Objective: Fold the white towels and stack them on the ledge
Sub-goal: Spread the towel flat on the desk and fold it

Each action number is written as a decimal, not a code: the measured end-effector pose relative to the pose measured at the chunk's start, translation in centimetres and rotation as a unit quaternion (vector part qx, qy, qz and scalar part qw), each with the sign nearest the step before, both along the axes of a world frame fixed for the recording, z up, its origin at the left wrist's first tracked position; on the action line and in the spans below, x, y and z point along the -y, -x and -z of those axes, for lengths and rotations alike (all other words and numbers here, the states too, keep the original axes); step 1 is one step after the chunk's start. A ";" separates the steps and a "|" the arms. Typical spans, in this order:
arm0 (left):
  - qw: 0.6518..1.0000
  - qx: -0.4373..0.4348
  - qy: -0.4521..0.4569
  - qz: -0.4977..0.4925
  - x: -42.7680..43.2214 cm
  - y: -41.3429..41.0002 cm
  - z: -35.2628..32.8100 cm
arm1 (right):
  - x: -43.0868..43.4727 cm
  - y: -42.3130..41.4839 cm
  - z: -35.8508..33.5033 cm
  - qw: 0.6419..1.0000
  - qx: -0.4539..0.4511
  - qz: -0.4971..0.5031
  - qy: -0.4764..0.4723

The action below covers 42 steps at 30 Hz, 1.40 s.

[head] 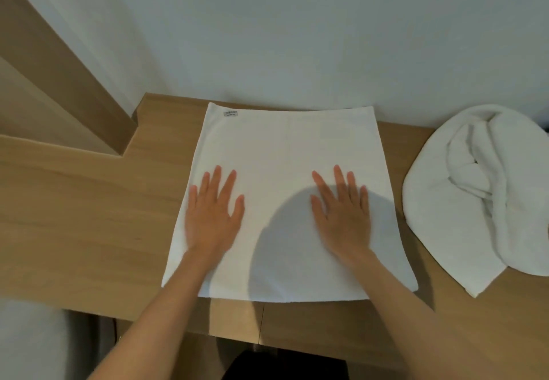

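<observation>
A white towel (285, 147) lies spread flat on the wooden ledge (89, 219), its far edge against the wall and a small label at its far left corner. My left hand (212, 211) rests palm down on the towel's left half, fingers straight and spread. On the right half my right hand (341, 210) presses flat in the same way. A second white towel (463, 201) sits crumpled in a heap at the right end of the ledge, apart from the flat one.
The pale wall (297, 37) rises directly behind the ledge. A wooden panel (59, 76) slants up at the far left, with a step in the wood beside it. Bare wood lies left of the flat towel. The ledge's front edge (267, 320) runs below the towel.
</observation>
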<state>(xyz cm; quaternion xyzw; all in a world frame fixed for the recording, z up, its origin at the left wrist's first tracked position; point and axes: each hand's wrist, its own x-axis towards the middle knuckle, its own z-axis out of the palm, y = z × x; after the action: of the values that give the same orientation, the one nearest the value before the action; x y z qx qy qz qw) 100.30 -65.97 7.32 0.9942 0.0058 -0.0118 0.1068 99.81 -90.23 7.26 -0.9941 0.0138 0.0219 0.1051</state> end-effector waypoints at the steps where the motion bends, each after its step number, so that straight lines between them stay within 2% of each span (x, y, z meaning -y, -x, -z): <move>1: 1.000 -0.001 0.002 0.001 -1.1 0.3 -0.1 | 1.0 0.3 -0.1 1.000 -0.001 0.009 0.003; 5: 0.999 -0.037 0.017 0.003 -4.0 1.1 -0.8 | 2.8 0.9 -0.4 1.000 -0.013 0.026 -0.006; 7: 0.999 -0.049 -0.008 -0.021 -3.6 1.1 -1.2 | 2.1 0.5 -0.7 0.998 -0.035 0.047 -0.001; 9: 0.998 -0.022 -0.028 -0.043 -1.5 1.5 -1.7 | -0.1 0.5 -1.1 0.998 -0.032 0.055 0.004; 11: 1.000 0.001 0.006 -0.028 2.2 2.4 -1.9 | -3.5 1.5 -1.2 0.999 0.002 0.032 -0.027; 13: 0.998 -0.010 0.055 0.002 5.8 4.0 -1.5 | -6.5 3.2 -0.6 0.999 0.006 0.027 -0.044; 15: 0.998 -0.034 0.055 0.021 7.1 5.4 -0.7 | -7.1 5.0 0.4 0.999 -0.002 0.038 -0.014; 19: 0.998 -0.011 0.026 0.049 3.5 6.4 0.0 | -2.3 6.7 0.5 1.000 -0.002 -0.005 0.027; 23: 0.999 -0.004 0.037 -0.004 -1.7 7.0 -0.5 | 2.6 8.5 -0.2 0.999 0.002 0.019 0.036; 27: 0.997 -0.018 0.041 -0.062 -5.7 7.9 -1.1 | 4.9 9.4 -0.6 0.998 -0.053 0.022 0.032; 30: 0.997 -0.015 0.054 -0.054 -6.2 8.6 -2.0 | 4.7 9.4 -1.0 0.995 -0.083 0.033 0.050; 33: 0.999 0.011 0.035 0.001 -5.4 8.9 -3.0 | 4.1 9.5 -2.0 0.994 -0.091 0.015 0.063; 35: 0.995 -0.003 0.008 0.098 -4.5 9.1 -3.4 | 3.6 9.7 -3.1 0.994 -0.101 -0.040 0.026; 38: 0.958 -0.053 -0.033 0.281 -3.5 9.8 -2.8 | 2.9 10.6 -4.2 0.979 -0.139 -0.146 -0.042; 40: 0.938 -0.074 -0.054 0.335 -3.9 10.3 -2.2 | 3.2 11.6 -4.3 0.968 -0.159 -0.192 -0.017; 42: 0.940 -0.075 -0.058 0.329 -4.8 10.7 -2.1 | 4.1 12.6 -4.2 0.964 -0.165 -0.205 0.038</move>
<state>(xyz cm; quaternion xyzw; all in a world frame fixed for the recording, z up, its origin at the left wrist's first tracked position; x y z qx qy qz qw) 89.61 -61.15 9.45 0.9413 -0.3130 -0.1203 0.0385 87.16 -94.33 11.49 -0.9616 -0.1727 0.2059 0.0566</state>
